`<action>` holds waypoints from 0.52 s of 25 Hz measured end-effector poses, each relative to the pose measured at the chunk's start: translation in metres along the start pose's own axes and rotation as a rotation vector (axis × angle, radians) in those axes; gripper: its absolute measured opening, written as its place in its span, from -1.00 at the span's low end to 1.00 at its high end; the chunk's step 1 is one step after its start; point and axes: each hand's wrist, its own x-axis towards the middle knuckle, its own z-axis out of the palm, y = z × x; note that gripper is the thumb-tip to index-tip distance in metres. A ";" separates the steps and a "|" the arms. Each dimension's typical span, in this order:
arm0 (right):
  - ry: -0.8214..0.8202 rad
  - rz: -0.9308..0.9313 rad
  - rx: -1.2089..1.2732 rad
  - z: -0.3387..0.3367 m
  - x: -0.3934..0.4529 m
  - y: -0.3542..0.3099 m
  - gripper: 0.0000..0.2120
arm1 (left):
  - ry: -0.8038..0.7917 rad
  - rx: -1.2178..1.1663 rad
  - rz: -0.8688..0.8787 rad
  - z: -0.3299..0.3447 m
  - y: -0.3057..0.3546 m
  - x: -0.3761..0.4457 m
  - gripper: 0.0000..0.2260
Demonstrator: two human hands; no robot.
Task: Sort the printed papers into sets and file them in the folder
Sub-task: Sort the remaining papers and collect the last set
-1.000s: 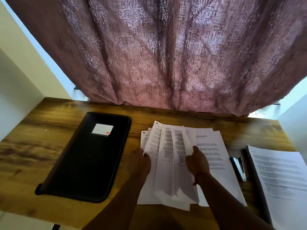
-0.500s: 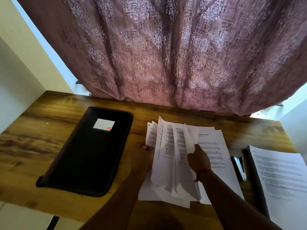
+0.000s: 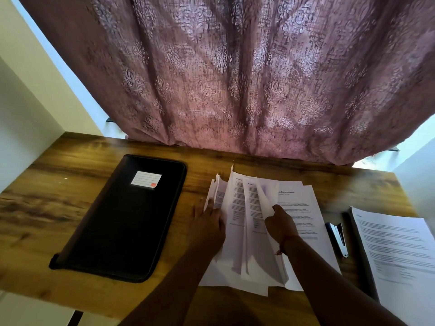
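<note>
A wooden desk [image 3: 70, 208] with dark grain runs under a mauve patterned curtain [image 3: 235, 78] that hangs to its far edge, with white walls at either side. Take the black zip folder [image 3: 122, 222] as the landmark: it lies closed and flat, a white label [image 3: 146, 179] on its cover. Just right of it lies the fanned pile of printed papers [image 3: 237, 208]. The left hand [image 3: 207, 227] rests on the pile's left side, fingers spread and fairly straight. The right hand [image 3: 281, 223] pinches a lifted sheet [image 3: 267, 203] between thumb and fingers. Further right of the folder lie a stapler [image 3: 339, 238] and a second stack of printed sheets [image 3: 400, 250], cut off by the frame edge. The print is too blurred to read.
</note>
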 end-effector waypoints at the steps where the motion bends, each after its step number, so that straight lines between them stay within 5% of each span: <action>1: -0.003 -0.002 -0.002 0.000 0.000 0.000 -0.71 | -0.023 -0.016 -0.009 -0.001 0.001 0.001 -0.64; 8: -0.019 0.004 0.002 -0.002 0.000 0.001 -0.73 | -0.128 0.062 0.012 0.007 -0.002 0.002 -0.57; 13: -0.013 0.000 0.004 -0.002 0.000 0.001 -0.72 | -0.037 -0.794 -0.305 -0.007 -0.002 -0.002 -0.75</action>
